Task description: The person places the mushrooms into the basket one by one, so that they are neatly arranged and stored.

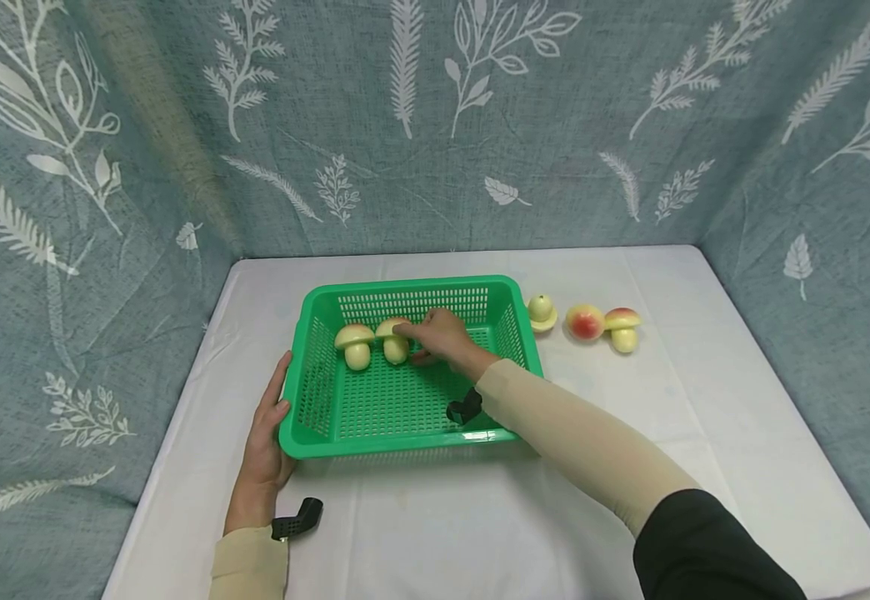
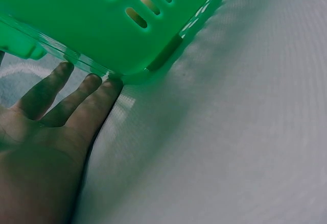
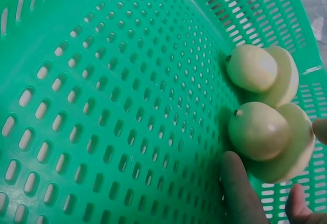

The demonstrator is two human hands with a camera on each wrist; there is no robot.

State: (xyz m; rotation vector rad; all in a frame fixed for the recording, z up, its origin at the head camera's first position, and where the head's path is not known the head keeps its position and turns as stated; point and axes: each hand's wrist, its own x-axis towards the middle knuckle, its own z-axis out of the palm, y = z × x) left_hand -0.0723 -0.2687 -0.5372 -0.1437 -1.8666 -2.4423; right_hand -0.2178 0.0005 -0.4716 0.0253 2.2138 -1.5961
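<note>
A green plastic basket [image 1: 405,447] rests on the white-covered table. Inside it, two toy mushrooms with yellow stems and tan caps lean side by side near the back left: the left mushroom [image 1: 357,356] and the right mushroom [image 1: 395,350]. My right hand [image 1: 442,337] reaches into the basket and pinches the right mushroom, a fingertip on its cap. The right wrist view shows fingers [image 3: 239,183] around this mushroom [image 3: 260,132], its stem facing the camera. Against the basket's left side rests my left hand [image 1: 264,442], its fingers [image 2: 94,101] extended and touching the green wall.
Right of the basket lie three more toy mushrooms: one cap-down [image 1: 542,312] near the basket wall, one with a red-blushed cap [image 1: 585,322], and one on its side [image 1: 622,329] touching it. Patterned blue-grey cloth [image 1: 435,200] hangs behind the table and along both sides.
</note>
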